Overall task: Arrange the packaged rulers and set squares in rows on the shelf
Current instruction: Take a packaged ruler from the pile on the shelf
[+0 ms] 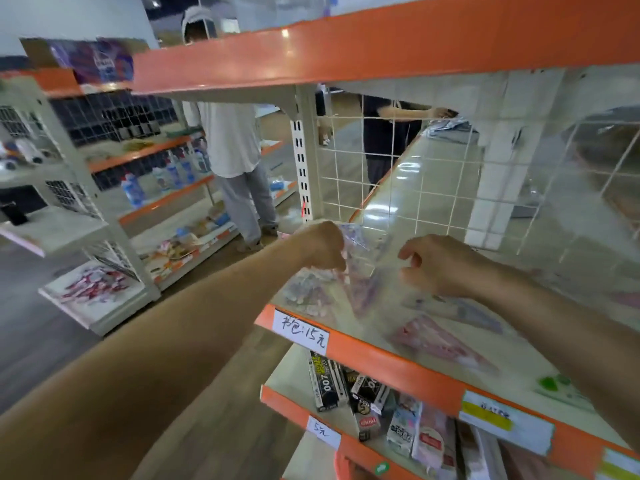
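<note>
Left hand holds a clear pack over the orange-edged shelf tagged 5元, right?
No. Head view: the white handwritten tag on that orange-edged shelf reads 15元; the 5元 tag sits one shelf lower. The left hand does hold the clear plastic pack.

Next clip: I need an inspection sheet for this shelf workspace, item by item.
Surface: cream shelf with an orange front edge, glossy.
Job's things: clear packet raised above the shelf; pink packet and bluish packet lying flat at differing angles; blurred pile at the left end.
Clutter: handwritten price label on the edge; green item at the right, too blurred to identify.
Hands: left hand grips the clear packet; right hand curled beside it, grip unclear.
Cables: nothing seen.
Surroundings: wire mesh behind; boxes on the shelf below; person in white top and person in dark top beyond.
</note>
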`<act>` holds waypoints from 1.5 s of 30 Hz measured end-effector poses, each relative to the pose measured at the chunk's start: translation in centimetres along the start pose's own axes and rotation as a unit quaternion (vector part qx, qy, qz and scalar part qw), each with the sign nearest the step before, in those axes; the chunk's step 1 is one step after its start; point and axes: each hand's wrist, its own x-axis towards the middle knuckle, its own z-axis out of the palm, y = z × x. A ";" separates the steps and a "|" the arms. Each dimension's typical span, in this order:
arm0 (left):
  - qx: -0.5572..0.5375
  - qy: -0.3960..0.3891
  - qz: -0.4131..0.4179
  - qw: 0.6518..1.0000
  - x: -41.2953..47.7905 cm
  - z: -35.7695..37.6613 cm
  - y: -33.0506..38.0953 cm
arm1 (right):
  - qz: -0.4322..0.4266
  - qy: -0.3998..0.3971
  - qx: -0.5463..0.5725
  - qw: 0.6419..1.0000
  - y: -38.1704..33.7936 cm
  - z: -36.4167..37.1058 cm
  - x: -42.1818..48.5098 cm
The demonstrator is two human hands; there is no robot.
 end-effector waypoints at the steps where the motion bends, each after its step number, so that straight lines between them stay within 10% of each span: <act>1: -0.007 -0.001 -0.014 1.000 0.4 -0.2 -1.1 | -0.007 0.001 0.002 1.000 -0.7 0.2 0.9; 22: -0.032 0.018 -0.050 0.998 10.2 0.7 -15.4 | -0.049 -0.058 -0.046 0.996 -9.3 6.3 16.1; 29: -0.108 0.022 0.026 0.994 12.7 1.6 -14.0 | -0.031 -0.152 -0.089 0.984 -8.6 6.4 18.1; 45: -0.193 -0.109 0.044 0.974 12.2 1.8 -10.9 | -0.078 -0.099 -0.111 0.986 -7.2 5.3 17.4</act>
